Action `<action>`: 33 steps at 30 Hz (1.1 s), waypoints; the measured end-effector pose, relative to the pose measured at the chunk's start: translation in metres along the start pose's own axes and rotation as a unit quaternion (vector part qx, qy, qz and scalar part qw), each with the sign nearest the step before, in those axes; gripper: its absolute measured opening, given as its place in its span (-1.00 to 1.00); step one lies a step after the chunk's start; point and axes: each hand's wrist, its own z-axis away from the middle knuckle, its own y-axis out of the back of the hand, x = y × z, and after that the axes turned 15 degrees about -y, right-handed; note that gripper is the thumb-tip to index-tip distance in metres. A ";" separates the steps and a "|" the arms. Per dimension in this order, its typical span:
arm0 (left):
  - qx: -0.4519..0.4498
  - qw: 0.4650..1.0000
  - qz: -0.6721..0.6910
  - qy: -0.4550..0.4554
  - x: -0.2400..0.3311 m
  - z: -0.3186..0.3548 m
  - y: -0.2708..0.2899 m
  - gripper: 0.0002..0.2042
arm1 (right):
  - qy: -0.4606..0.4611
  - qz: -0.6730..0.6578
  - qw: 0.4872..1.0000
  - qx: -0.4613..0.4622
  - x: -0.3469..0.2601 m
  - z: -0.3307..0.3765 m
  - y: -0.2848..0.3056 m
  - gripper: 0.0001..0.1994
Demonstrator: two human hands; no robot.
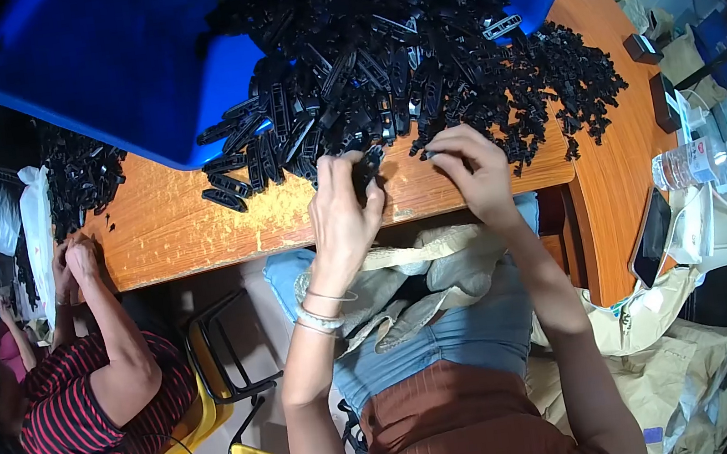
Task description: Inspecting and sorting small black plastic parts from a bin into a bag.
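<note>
My left hand (342, 200), with bracelets at the wrist, is closed around a black plastic part (368, 165) just above the table's near edge. To its right, my right hand (477, 166) has its thumb and fingertips pinched together beside the small pieces; whatever sits between them is too small to make out. A large heap of long black plastic parts (361, 71) spreads in front of both hands, spilling from a tipped blue bin. Small black plastic pieces (578, 75) lie scattered to the right of the heap.
The blue bin (86, 71) rests on the wooden table (170, 225). At right are a plastic bottle (686, 164) and a phone-like dark slab (652, 237). A person in a striped top (103, 413) works at left, near another black heap (80, 168). Brown paper sacks lie at lower right.
</note>
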 end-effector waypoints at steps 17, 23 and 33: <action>0.100 0.783 0.579 0.205 0.043 0.019 0.003 -0.80 | -0.221 -0.250 0.938 0.090 -0.060 0.042 -0.013 -0.84; 0.123 0.720 0.638 0.243 0.050 0.017 0.003 -0.55 | -0.181 -0.220 0.958 0.021 -0.068 0.044 -0.010 -0.85; 0.021 0.803 0.539 0.255 0.045 0.023 0.011 -0.75 | -0.086 -0.060 0.994 0.024 -0.056 0.055 -0.007 -0.86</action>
